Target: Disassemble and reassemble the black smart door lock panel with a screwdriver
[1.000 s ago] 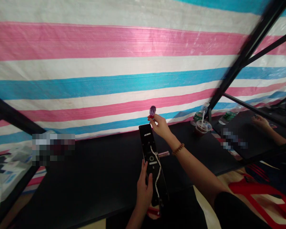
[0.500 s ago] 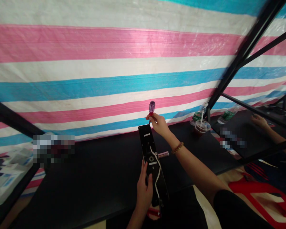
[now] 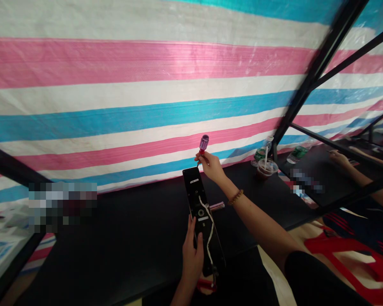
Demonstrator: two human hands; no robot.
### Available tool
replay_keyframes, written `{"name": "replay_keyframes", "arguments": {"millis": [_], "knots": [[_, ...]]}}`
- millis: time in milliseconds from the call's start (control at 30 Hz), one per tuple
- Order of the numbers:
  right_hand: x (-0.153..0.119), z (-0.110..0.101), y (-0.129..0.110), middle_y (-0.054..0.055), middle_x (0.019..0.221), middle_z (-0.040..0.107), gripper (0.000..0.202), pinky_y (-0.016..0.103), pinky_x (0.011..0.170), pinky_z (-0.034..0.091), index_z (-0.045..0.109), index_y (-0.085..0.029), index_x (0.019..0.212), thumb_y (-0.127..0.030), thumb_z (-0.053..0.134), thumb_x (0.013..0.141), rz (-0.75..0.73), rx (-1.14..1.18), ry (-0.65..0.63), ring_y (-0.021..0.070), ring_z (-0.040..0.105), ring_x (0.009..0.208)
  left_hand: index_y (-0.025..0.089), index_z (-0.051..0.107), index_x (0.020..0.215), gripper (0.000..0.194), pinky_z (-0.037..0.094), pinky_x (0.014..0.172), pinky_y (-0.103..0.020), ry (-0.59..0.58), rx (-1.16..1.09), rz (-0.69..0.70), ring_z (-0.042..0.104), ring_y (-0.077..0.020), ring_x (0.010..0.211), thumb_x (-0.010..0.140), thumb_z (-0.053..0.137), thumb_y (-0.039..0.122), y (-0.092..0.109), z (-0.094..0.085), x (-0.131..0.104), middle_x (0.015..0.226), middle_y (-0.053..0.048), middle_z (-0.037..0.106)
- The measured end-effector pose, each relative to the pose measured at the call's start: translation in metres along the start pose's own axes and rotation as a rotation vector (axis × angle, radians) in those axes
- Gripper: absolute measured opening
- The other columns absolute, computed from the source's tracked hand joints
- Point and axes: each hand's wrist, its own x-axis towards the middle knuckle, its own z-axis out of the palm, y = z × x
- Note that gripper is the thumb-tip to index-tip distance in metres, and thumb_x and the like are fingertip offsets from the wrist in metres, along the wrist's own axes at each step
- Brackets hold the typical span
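In the head view, my right hand pinches a screwdriver with a clear purple and red handle. It stands nearly upright, with its tip at the far end of a long black panel. Whether the tip sits in a screw is too small to tell. A white cable runs down the panel's face to a connector near the close end. My left hand holds the panel's left edge, thumb over the face and fingers along the side. Just right of the panel lies a pinkish, shiny slim item.
A plastic cup with a straw and a bottle stand on the black table to the right. Black metal frame bars rise beyond them. Another person's hand rests over the neighbouring table. A red stool is at lower right.
The view has shifted slightly, so the surroundings sit a little further left. Both hands keep their hold, and the screwdriver stays at the panel's far end.
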Motion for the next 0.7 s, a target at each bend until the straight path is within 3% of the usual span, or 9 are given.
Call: {"name": "replay_keyframes", "arguments": {"millis": [233,700], "knots": [[-0.001,-0.002,-0.002,0.007,0.089,0.074,0.019,0.035,0.076,0.059,0.061,-0.021,0.099,-0.035,0.050,0.097,-0.019,0.044,0.041,0.0186,0.071,0.079,0.028,0.046,0.149,0.049,0.027,0.124,-0.043,-0.002,-0.005,0.000,0.032,-0.0224,0.150,0.101,0.045,0.036,0.000,0.000,0.000,0.164,-0.005,0.033],[-0.001,-0.003,-0.009,0.008,0.088,0.073,0.014,0.034,0.074,0.057,0.061,-0.020,0.096,-0.028,0.050,0.094,-0.036,-0.054,-0.019,0.0183,0.070,0.073,0.027,0.048,0.148,0.049,0.025,0.124,-0.043,0.007,-0.021,-0.019,0.030,-0.0228,0.151,0.101,0.044,0.039,0.003,0.001,0.001,0.165,-0.006,0.033]]}}
